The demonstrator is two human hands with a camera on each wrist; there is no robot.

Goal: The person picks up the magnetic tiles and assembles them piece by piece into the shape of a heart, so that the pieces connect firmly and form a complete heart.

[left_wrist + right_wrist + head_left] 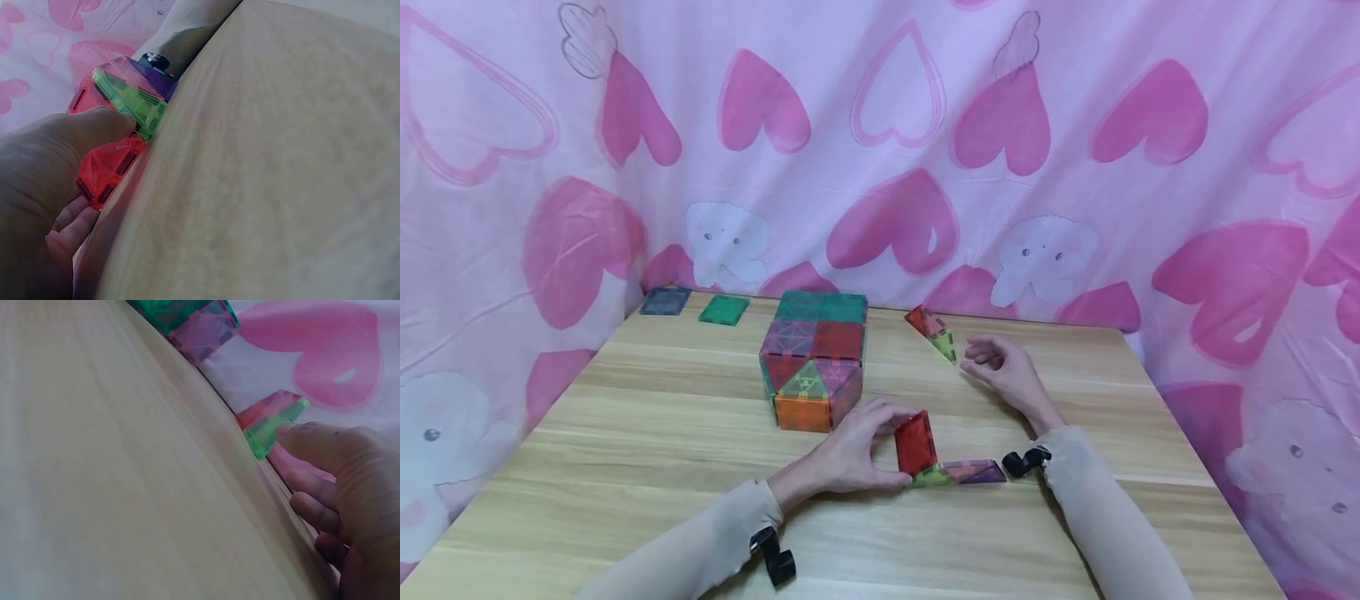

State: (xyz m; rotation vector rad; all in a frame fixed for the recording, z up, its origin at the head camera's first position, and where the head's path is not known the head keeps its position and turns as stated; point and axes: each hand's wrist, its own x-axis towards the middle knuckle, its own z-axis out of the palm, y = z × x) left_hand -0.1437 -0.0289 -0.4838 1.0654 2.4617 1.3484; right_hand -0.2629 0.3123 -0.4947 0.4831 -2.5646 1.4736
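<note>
My left hand (861,454) grips a joined group of translucent magnetic tiles on the table. Its fingers reach the top of a red square tile (916,443), while the thumb lies at a green triangle tile (134,103) in the left wrist view. Pink and purple triangle tiles (988,472) extend rightward from the green one. My right hand (1007,371) hovers with loosely bent fingers and holds nothing. Just left of its fingertips lies a smaller joined group of red, pink and green triangle tiles (934,332); in the right wrist view the thumb overlaps its green tile (269,432).
A block built of multicoloured magnetic tiles (812,358) stands left of centre, close beyond the left hand. A blue-grey square tile (665,301) and a green square tile (724,309) lie at the back left. A pink heart-patterned curtain (880,150) borders the wooden table (647,433).
</note>
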